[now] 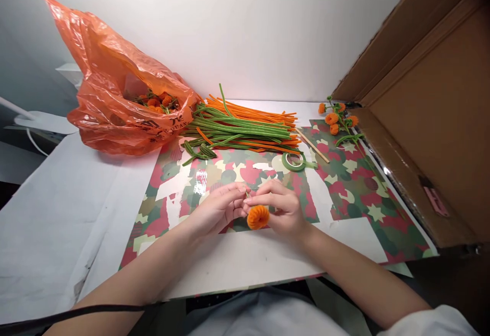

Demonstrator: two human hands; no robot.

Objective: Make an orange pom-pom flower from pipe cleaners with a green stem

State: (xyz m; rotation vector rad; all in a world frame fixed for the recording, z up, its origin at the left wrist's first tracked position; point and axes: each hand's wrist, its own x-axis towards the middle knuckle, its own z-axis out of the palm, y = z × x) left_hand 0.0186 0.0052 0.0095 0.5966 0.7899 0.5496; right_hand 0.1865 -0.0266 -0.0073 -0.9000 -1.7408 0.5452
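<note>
Between my two hands, low over the table's front half, is an orange pipe-cleaner flower (pixel 258 217) with a short thin stem. My left hand (pixel 224 206) pinches the stem's end between thumb and forefinger. From the other side my right hand (pixel 281 207) closes its fingers on the same stem, beside the round flower head. Part of the stem is hidden by the fingertips. Beyond my hands a roll of green floral tape (pixel 293 162) lies flat, its loose end pointing right. A thin wooden stick (pixel 313 145) lies behind it.
Green pipe cleaners (pixel 245 127) and orange pipe cleaners (pixel 260 111) are piled at the back. An orange plastic bag (pixel 115 91) with flowers inside stands back left. A finished flower spray (pixel 337 119) lies back right. A cardboard wall (pixel 429 101) bounds the right, with a pink cutter (pixel 435 199).
</note>
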